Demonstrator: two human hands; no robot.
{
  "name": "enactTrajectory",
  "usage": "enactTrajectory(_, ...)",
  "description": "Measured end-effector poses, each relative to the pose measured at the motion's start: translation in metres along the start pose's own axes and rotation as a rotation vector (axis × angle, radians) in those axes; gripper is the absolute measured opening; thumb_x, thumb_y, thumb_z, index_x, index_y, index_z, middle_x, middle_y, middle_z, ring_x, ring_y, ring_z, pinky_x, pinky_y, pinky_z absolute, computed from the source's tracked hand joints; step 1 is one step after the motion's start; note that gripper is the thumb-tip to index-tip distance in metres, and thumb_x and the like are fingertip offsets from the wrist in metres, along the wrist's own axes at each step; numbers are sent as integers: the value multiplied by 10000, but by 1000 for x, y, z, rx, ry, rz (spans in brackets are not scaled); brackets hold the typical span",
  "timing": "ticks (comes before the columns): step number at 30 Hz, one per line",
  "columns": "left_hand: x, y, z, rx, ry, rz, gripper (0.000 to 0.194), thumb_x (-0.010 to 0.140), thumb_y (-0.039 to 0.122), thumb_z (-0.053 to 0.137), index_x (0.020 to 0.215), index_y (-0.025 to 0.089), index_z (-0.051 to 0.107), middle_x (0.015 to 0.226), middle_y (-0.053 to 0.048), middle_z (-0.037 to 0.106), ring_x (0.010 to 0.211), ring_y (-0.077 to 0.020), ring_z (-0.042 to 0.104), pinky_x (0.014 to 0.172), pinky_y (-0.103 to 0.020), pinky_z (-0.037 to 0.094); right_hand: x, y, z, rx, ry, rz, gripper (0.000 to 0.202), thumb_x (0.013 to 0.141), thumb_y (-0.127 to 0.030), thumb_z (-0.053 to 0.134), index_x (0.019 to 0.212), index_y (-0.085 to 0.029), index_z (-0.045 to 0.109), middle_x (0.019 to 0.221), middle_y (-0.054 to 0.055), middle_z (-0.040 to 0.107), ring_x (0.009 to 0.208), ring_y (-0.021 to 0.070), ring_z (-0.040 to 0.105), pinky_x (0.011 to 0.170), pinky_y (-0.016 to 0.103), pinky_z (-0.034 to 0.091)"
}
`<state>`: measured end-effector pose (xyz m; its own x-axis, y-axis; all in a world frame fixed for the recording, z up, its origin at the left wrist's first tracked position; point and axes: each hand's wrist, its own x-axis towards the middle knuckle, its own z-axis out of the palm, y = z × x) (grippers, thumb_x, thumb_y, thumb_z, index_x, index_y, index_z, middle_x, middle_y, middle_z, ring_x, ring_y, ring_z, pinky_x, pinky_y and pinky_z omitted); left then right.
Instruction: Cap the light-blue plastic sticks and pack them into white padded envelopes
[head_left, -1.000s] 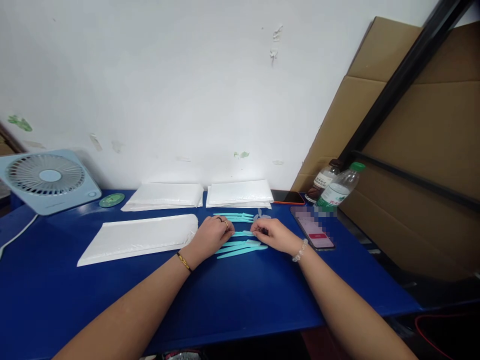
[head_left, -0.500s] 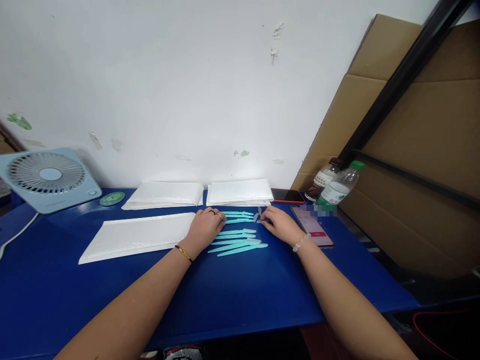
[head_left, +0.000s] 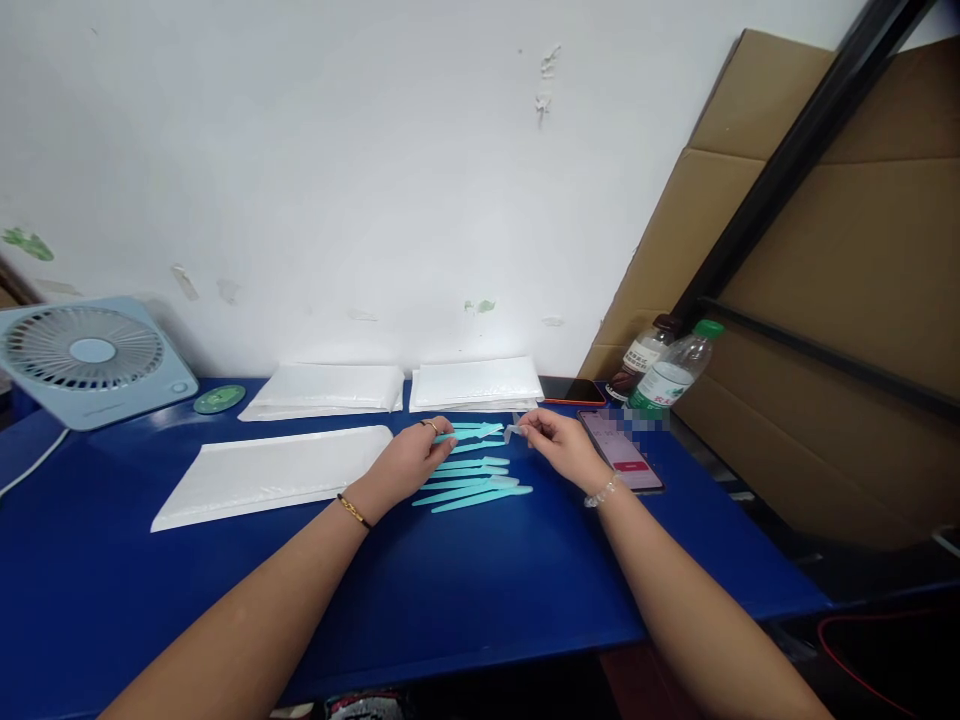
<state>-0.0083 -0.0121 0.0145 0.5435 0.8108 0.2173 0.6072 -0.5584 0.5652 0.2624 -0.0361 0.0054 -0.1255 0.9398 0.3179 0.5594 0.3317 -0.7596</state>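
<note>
Between the thumb and fingers of my left hand (head_left: 409, 455) is a turquoise eyebrow razor (head_left: 484, 433), its blade end pointing right. My right hand (head_left: 559, 442) pinches a small clear plastic cap (head_left: 513, 432) just off the razor's tip, and the two look apart. More turquoise razors (head_left: 469, 484) lie in a loose row on the table below, handles to the left. One or two others lie close under the held razor, partly covered by my left fingers. Another clear piece (head_left: 517, 417) shows behind the pinched cap.
White padded mailers (head_left: 330, 388) lie along the wall, another stack (head_left: 476, 382) beside them and one mailer (head_left: 277, 470) nearer left. A pale blue fan (head_left: 94, 350) and green disc (head_left: 219, 399) stand left. Two phones (head_left: 622, 450) and two bottles (head_left: 664, 375) are at right on the blue table (head_left: 480, 600).
My left hand has lifted one razor slightly from the table. My right hand has picked up a clear cap and holds it near the razor's tip. The view has shifted slightly.
</note>
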Motion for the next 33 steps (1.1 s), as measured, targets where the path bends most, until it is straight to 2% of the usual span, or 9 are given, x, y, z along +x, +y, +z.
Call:
enactTrajectory(5,1,-3,0,28,-42,23,304,952,418,318,875,213,528,742,-8,567,689,-167,533,629,-279,371,1,-4,0,342,45,60,273,766,-416,678,888,-172,657,762,47,676,726,172,642,726,329,517)
enactTrajectory(8,2,-4,1,10,-43,24,380,965,432,269,791,207,520,745,-13,577,699,-163,541,647,-278,383,0,-6,0,414,70,49,266,720,-395,731,860,-177,669,795,58,693,768,185,660,773,357,533)
enactTrajectory(12,2,-3,1,-3,-42,19,412,961,444,273,787,200,555,773,-30,607,748,-172,565,678,-277,405,-2,-10,1,346,69,-16,234,723,-383,731,833,-181,685,867,75,700,806,195,665,792,364,540)
enactTrajectory(20,3,-1,3,15,-27,41,405,966,436,277,751,200,524,722,-5,580,685,-155,540,636,-268,379,-1,-10,8,332,20,1,271,727,-401,720,865,-168,698,842,77,722,786,204,683,770,359,557)
enactTrajectory(26,0,7,8,36,-81,92,407,972,407,275,744,193,535,703,-5,569,657,-145,519,619,-260,367,-5,-11,15,333,-99,23,247,724,-370,724,861,-167,693,802,60,712,733,183,678,686,315,554)
enactTrajectory(30,-3,9,10,103,-101,125,391,969,387,310,832,193,621,783,-29,635,753,-161,559,697,-269,396,-5,-10,8,162,-181,-54,207,769,-340,687,890,-172,698,850,58,701,756,170,648,686,294,526)
enactTrajectory(33,-3,9,9,195,-52,103,341,950,388,373,934,220,670,905,-42,674,898,-198,566,788,-306,406,0,-3,2,-79,-100,-146,160,849,-262,587,942,-195,698,933,61,684,857,185,622,764,318,498)
